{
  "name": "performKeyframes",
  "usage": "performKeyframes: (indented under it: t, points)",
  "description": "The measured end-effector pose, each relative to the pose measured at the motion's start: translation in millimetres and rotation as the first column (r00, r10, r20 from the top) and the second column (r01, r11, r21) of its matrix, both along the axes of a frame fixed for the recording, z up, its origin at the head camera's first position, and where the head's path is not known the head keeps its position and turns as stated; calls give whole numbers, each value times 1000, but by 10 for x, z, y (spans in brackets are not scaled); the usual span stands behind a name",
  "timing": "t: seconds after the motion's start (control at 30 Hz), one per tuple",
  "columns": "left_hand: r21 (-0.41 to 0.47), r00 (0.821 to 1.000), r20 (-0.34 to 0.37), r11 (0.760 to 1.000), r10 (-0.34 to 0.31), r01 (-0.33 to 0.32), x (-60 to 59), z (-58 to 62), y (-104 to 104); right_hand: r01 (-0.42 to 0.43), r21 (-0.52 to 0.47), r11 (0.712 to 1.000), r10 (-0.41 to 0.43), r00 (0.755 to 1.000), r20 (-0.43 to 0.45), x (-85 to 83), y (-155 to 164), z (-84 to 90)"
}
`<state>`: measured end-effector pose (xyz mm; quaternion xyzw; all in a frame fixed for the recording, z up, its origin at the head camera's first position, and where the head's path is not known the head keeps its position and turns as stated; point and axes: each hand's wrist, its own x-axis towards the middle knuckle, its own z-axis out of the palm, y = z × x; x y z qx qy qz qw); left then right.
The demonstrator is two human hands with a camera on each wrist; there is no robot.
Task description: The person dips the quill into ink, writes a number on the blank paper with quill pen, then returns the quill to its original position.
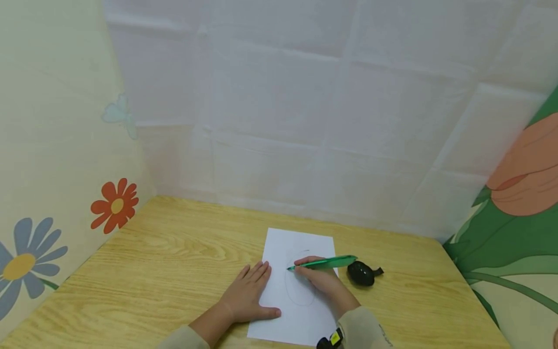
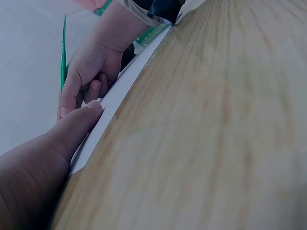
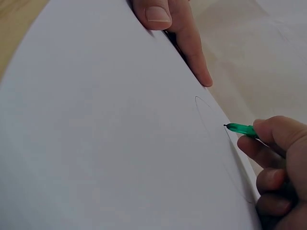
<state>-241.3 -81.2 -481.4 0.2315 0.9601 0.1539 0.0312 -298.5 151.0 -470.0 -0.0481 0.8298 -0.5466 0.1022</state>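
Nearby, black object, floral walls

The yellow wooden bench looks smooth, the white paper sheet matt, and the green plastic pen shiny.

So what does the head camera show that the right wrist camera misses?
Only the head view takes in the whole wooden table, the small black object lying right of the paper, and the flower-patterned walls.

Only the right wrist view shows the pen's tip close up against the thin drawn curve.

Both show the white paper, the left hand resting flat on its edge, and the right hand gripping the green pen.
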Motion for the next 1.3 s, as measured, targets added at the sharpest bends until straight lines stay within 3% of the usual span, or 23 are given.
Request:
performKeyframes:
  t: [0.53, 0.8, 1.3]
  points:
    - [1, 1000, 13, 1000, 0, 0, 6, 24, 2, 7, 33, 999, -7, 1000, -12, 10, 3, 1]
    - [-16, 1000, 14, 1000, 6, -6, -12, -1, 10, 81, -42, 996, -80, 996, 26, 4, 42, -2]
    - [-6, 1000, 0, 1000, 7, -7, -10, -12, 15, 180, -177, 968, -182, 983, 8, 28, 193, 0]
